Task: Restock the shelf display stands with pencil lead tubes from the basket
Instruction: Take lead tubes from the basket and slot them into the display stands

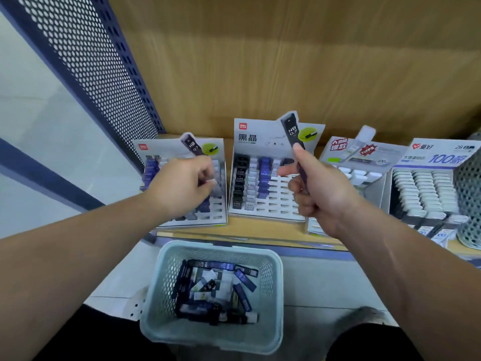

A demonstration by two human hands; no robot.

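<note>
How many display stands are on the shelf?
4, in a row: the leftmost stand behind the left hand, the second stand behind the right hand, the third stand, the rightmost stand. More may hide past the right edge.

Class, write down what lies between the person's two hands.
Head view: the middle display stand, with columns of black, white and blue tubes, lies between the left hand and right hand.
</note>
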